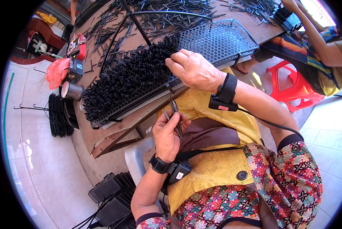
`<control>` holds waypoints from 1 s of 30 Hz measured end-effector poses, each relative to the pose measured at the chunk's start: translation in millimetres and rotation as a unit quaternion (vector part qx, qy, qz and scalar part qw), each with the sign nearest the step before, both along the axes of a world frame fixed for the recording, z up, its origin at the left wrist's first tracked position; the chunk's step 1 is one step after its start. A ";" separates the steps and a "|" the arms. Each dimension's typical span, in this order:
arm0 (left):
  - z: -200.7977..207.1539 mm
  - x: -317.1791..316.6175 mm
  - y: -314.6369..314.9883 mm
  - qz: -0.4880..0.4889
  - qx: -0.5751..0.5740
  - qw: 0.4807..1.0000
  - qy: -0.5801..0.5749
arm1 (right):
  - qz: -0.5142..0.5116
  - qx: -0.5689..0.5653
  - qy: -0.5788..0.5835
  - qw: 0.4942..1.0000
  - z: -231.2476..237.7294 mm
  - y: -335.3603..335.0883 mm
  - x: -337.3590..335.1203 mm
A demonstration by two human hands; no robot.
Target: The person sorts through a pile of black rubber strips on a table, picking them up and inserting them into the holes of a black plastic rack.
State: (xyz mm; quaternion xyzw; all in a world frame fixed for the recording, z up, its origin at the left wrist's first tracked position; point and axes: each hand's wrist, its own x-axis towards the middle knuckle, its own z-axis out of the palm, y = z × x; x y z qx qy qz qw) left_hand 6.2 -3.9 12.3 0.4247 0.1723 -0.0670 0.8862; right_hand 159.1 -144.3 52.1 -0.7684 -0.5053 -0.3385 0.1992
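Note:
My left hand point(165, 138) is wrapped round a pair of metal pliers point(174, 107), jaws pointing up towards the tray's near edge. Above it, my right hand point(195, 71) has its fingers pinched together beside a dense bundle of black strips point(131, 72); whatever lies between those fingertips is hidden. The strips stand packed along the left part of a long black perforated tray point(226, 36). Bare mesh shows on the tray's right part. A black wire frame with a handle bar point(140, 28) rises behind the bundle.
Loose black strips point(171, 19) are strewn over the brown table point(106, 143). A tin can point(72, 91), a box and a red plastic bag point(58, 72) sit at left. Black mesh racks point(114, 198) lie below. A co-worker point(323, 53) sits by a red stool point(289, 86) at right.

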 end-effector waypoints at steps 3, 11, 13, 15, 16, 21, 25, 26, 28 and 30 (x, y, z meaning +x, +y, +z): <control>0.2 -0.9 0.1 0.008 0.008 1.000 -0.003 | -0.027 -0.067 0.111 0.991 -0.2 0.7 -2.7; 4.1 -0.8 0.0 0.005 0.008 1.000 -0.002 | 0.056 0.082 0.568 0.817 -5.8 -3.4 -51.7; 5.0 -0.4 -1.3 0.008 0.007 1.000 -0.002 | 0.072 0.123 0.639 0.756 -14.4 -3.6 -60.4; 4.5 -0.6 -2.7 0.017 0.001 1.000 -0.002 | 0.032 0.184 0.635 0.749 -6.7 -9.1 -57.9; 2.3 -0.7 -1.2 0.019 0.006 1.000 -0.003 | 0.013 0.214 0.632 0.745 -2.7 -10.9 -55.5; 2.0 0.3 -1.3 0.008 0.011 0.999 0.029 | -0.030 0.295 0.237 0.925 11.2 -11.0 -19.4; 3.7 -0.6 -0.8 -0.024 0.015 0.999 0.025 | -0.005 0.249 0.120 0.961 6.2 -4.7 -5.4; 2.5 -0.5 -0.3 -0.026 0.013 0.999 0.020 | -0.001 0.235 0.093 0.968 5.1 -2.4 -3.7; 2.1 -0.2 -0.2 -0.028 0.011 0.999 0.018 | 0.007 0.206 0.038 0.978 3.4 2.1 -1.5; 3.8 -0.3 -1.0 -0.028 0.012 0.999 0.022 | 0.024 0.186 0.042 0.981 4.8 5.8 -2.1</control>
